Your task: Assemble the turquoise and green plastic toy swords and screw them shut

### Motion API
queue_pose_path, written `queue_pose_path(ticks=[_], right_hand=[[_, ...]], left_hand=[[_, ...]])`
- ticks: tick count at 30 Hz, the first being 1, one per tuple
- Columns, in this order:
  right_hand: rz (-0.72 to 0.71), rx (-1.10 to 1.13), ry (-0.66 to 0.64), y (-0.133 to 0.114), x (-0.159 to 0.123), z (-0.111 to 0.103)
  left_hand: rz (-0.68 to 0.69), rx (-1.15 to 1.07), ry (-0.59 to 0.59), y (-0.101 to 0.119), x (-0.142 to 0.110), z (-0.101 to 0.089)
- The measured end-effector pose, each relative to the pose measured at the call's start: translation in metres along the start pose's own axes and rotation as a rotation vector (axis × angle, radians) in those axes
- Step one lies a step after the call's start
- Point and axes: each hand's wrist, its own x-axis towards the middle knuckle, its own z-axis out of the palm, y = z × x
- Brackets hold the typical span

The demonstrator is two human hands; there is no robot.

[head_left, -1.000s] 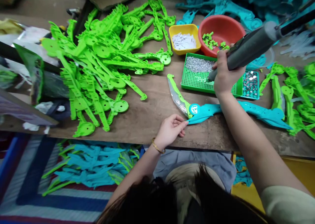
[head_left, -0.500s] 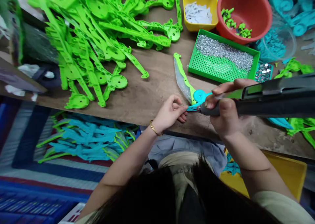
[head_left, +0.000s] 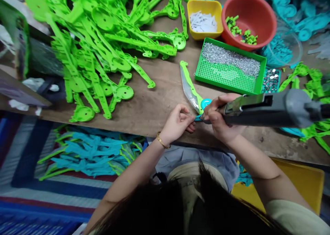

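At the worktop's (head_left: 144,102) near edge, a blue toy part (head_left: 206,104) is pinched by the left hand (head_left: 178,124); a power screwdriver (head_left: 268,110) is gripped by the right hand (head_left: 227,131). Fastening seems underway; heaped green parts (head_left: 120,65) look undone.

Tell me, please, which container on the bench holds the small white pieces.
The yellow bowl, just left of the red bowl: white pieces lie in it, whereas the red bowl holds bright green pieces and the green tray silvery bits.

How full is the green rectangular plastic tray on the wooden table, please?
The tray is partly full: small silvery metal pieces cover its far side, while bare perforated floor shows nearer.
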Motion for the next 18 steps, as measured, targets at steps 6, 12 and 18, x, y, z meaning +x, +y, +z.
queue_pose_path(ticks=[6,12,18], right_hand=[[-0.315,0.069,0.63,-0.008,0.096,-0.025],[-0.187,-0.1,0.731,0.06,0.146,-0.041],[-0.223,-0.13,0.656,0.082,0.141,-0.046]], left_hand=[[0.408,0.997,0.226,0.024,0.0,0.0],[0.75,1.329,0.126,0.027,0.032,0.047],[0.696,1.32,0.095,0.021,0.039,0.05]])
